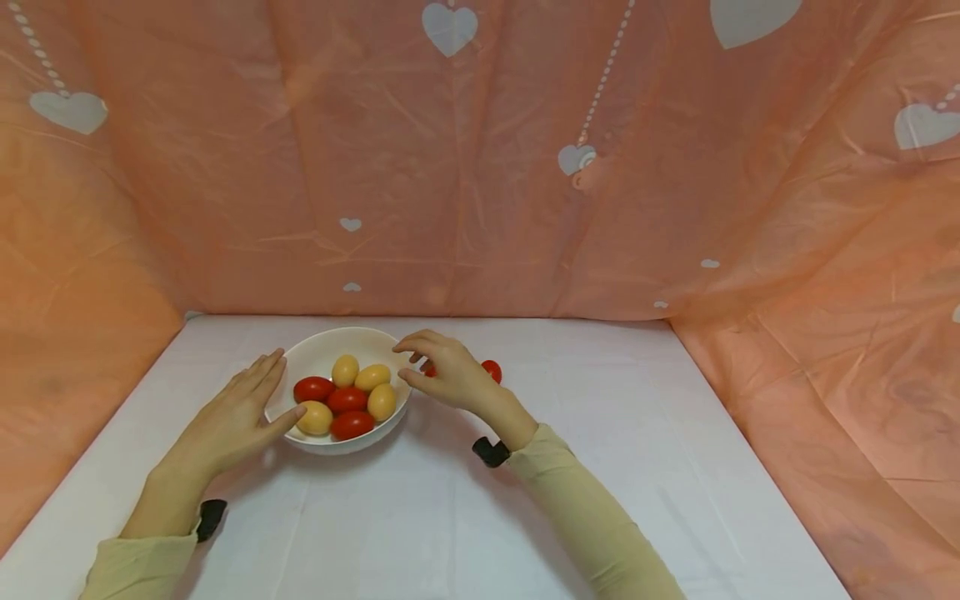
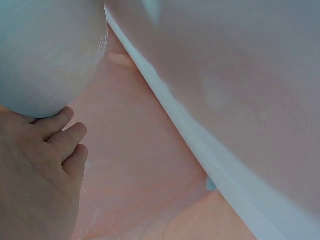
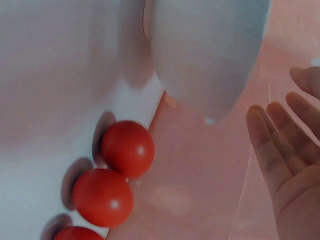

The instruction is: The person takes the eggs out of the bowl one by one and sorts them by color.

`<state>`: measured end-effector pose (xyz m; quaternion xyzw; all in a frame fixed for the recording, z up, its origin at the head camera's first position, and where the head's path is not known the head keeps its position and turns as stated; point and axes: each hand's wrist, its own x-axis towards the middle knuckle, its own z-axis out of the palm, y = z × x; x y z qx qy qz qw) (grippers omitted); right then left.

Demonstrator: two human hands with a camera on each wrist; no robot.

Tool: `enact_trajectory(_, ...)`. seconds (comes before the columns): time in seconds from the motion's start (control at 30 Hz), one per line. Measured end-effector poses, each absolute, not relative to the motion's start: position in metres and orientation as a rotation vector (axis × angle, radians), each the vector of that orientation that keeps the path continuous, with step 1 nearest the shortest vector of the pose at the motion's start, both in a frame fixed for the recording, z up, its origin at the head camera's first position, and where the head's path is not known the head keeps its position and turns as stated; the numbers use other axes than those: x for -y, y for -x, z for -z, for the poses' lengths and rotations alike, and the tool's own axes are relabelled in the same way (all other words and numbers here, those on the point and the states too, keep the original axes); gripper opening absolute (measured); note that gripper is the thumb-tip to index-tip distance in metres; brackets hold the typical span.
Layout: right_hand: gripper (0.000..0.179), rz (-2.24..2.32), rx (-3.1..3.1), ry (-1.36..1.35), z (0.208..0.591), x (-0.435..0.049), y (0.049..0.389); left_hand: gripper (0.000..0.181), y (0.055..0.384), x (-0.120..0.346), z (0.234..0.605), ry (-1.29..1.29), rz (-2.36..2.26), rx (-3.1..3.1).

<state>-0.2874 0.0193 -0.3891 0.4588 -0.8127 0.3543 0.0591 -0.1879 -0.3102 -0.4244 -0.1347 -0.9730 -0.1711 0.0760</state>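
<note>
A white bowl (image 1: 337,447) stands on the table holding several red cherry tomatoes (image 1: 352,426) and several yellow oval ones (image 1: 382,402). My left hand (image 1: 236,417) lies along the bowl's left side, fingers extended and thumb reaching over the rim. In the left wrist view its fingertips are right at the bowl's outer wall (image 2: 50,55). At the right rim is my right hand (image 1: 453,375), fingers loosely bent and parted, nothing in them. The right wrist view shows that hand's fingers (image 3: 260,135) apart from the bowl (image 3: 205,55).
Three red tomatoes (image 3: 127,149) lie in a row on the white tabletop right of the bowl, partly hidden behind my right hand in the head view. A peach-coloured curtain (image 1: 450,167) with white hearts encloses the back and sides of the table.
</note>
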Motion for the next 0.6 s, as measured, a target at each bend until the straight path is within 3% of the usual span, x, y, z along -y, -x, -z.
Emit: enact_trajectory(0.6, 0.03, -0.787, 2.689, -1.795, 0.387, 0.034, 0.291, 0.093, 0.185, 0.308, 0.421, 0.378, 0.516, 2.929)
